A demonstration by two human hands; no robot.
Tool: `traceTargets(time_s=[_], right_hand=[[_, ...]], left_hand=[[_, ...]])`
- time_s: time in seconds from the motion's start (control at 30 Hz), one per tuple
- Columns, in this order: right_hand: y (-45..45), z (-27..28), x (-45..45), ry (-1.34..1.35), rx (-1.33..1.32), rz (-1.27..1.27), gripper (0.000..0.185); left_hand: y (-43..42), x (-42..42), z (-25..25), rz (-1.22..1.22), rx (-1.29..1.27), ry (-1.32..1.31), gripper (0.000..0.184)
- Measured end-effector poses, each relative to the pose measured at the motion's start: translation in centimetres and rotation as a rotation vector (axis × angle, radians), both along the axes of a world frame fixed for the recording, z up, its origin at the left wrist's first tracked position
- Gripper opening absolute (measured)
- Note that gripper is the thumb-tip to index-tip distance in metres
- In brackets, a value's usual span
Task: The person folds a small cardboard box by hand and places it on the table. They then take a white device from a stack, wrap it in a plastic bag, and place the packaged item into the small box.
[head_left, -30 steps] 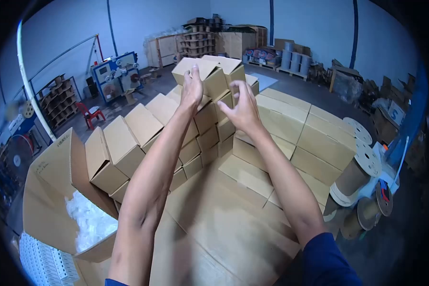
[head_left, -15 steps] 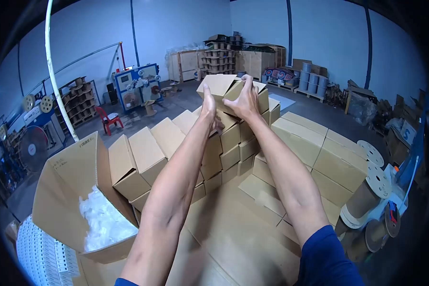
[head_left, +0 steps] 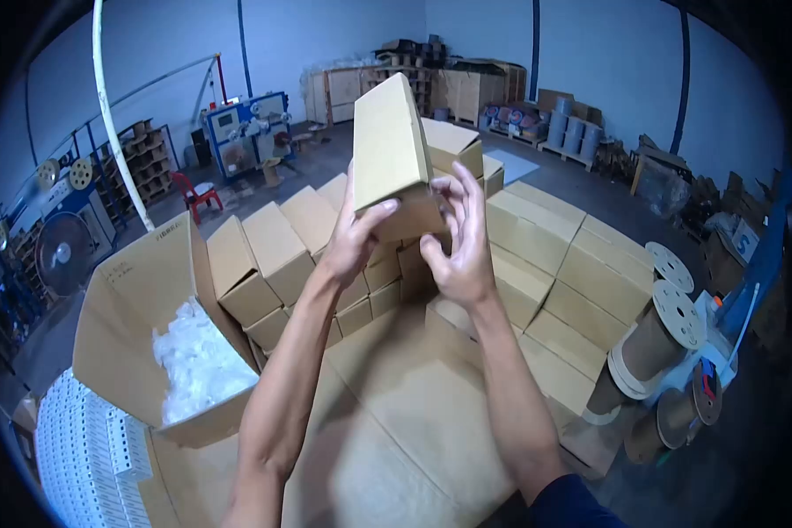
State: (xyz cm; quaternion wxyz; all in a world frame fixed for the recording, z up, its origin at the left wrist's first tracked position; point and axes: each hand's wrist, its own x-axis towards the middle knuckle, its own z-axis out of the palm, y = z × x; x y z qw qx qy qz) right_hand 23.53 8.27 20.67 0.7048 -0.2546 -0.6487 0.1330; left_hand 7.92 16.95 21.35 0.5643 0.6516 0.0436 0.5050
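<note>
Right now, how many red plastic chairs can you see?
1. The red plastic chair stands at the left, beyond the stacked brown cardboard boxes and near the blue machine. More could be hidden behind them.

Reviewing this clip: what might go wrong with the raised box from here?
The raised box is tilted and held near its lower end by the left hand, so it might tip or slip. The right hand looks loosely cupped, perhaps giving little support. Lowering it carelessly might knock the stacked boxes close by.
</note>
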Motion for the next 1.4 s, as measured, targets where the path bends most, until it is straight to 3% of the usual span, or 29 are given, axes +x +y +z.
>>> traceTargets(time_s=[0.03, 0.07, 0.1, 0.13, 0.17, 0.23, 0.27, 0.33, 0.37, 0.43, 0.5, 0.57, 0.63, 0.7, 0.77, 0.8, 0.87, 0.9, 0.93, 1.03, 1.07, 1.4], right_hand=[[-2.4, -1.5, -0.8, 0.057, -0.049, 0.072, 0.092], [-4.9, -3.1, -1.9, 0.094, -0.077, 0.109, 0.093], [-7.2, -4.8, -3.0, 0.130, -0.102, 0.149, 0.094], [-9.4, -6.6, -3.7, 0.132, -0.138, 0.175, 0.095], [-11.6, -8.4, -4.5, 0.137, -0.174, 0.202, 0.096], [-16.6, -10.9, -6.5, 0.183, -0.326, 0.270, 0.095], [-18.8, -12.4, -7.3, 0.236, -0.428, 0.361, 0.094], [-23.0, -15.2, -8.2, 0.285, -0.659, 0.510, 0.090], [-24.5, -16.5, -8.6, 0.306, -0.718, 0.496, 0.086], [-26.2, -19.4, -9.2, 0.390, -0.678, 0.355, 0.078], [-27.7, -19.9, -9.7, 0.102, -0.696, 0.085, 0.069], [-27.0, -18.8, -10.7, -0.244, -0.661, -0.055, 0.068], [-26.6, -19.7, -12.7, -0.421, -0.577, 0.044, 0.062], [-26.5, -20.4, -14.8, -0.588, -0.538, 0.174, 0.058], [-27.1, -21.9, -17.1, -0.538, -0.629, 0.219, 0.048], [-27.2, -22.8, -17.7, -0.522, -0.637, 0.162, 0.047], [-27.6, -23.7, -18.8, -0.525, -0.558, -0.038, 0.044], [-28.0, -23.7, -19.1, -0.497, -0.578, -0.013, 0.044], [-27.9, -23.5, -19.3, -0.465, -0.592, 0.008, 0.044], [-27.2, -23.9, -20.6, -0.411, -0.575, 0.042, 0.044], [-26.6, -24.0, -21.0, -0.413, -0.574, 0.039, 0.045], [-12.7, -25.4, -25.4, -0.404, -0.464, 0.092, 0.045]], left_hand=[[-2.3, -1.1, -1.4, -0.049, -0.091, -0.080, 0.088], [-3.3, -2.0, -3.7, 0.115, 0.030, -0.019, 0.083], [-6.9, -3.1, -5.2, 0.128, -0.106, -0.063, 0.069], [-6.9, -4.7, -10.4, 0.178, -0.199, -0.116, 0.068], [-11.2, -5.6, -11.1, 0.262, -0.282, 0.040, 0.076], [-16.5, -9.3, -15.0, 0.429, -0.455, 0.104, 0.079], [-18.7, -12.1, -17.2, 0.514, -0.460, 0.280, 0.075], [-23.5, -14.2, -18.5, 0.710, -0.398, 0.098, 0.064], [-26.4, -15.3, -18.6, 0.827, -0.360, 0.197, 0.056], [-30.5, -20.7, -24.8, 0.847, -0.604, 0.213, 0.050], [-34.3, -24.8, -27.3, 0.856, -0.670, 0.289, 0.046], [-37.2, -26.8, -28.0, 0.875, -0.711, 0.314, 0.047], [-39.0, -27.7, -27.4, 0.903, -0.748, 0.318, 0.052], [-39.8, -28.6, -28.4, 0.936, -0.776, 0.254, 0.041], [-40.0, -29.4, -28.4, 1.011, -0.769, 0.217, 0.031], [-40.8, -28.3, -24.0, 1.088, -0.939, 0.260, 0.022], [-42.4, -28.1, -24.1, 1.189, -0.670, 0.173, 0.024], [-43.3, -28.1, -24.2, 1.233, -0.533, 0.132, 0.026], [-44.4, -27.9, -24.1, 1.159, -0.500, 0.169, 0.040], [-45.9, -26.6, -23.1, 1.214, -0.174, 0.766, 0.058], [-45.5, -26.5, -24.1, 1.278, -0.213, 0.751, 0.072], [-32.0, -30.4, -27.0, 1.455, -0.158, 0.538, 0.064]])
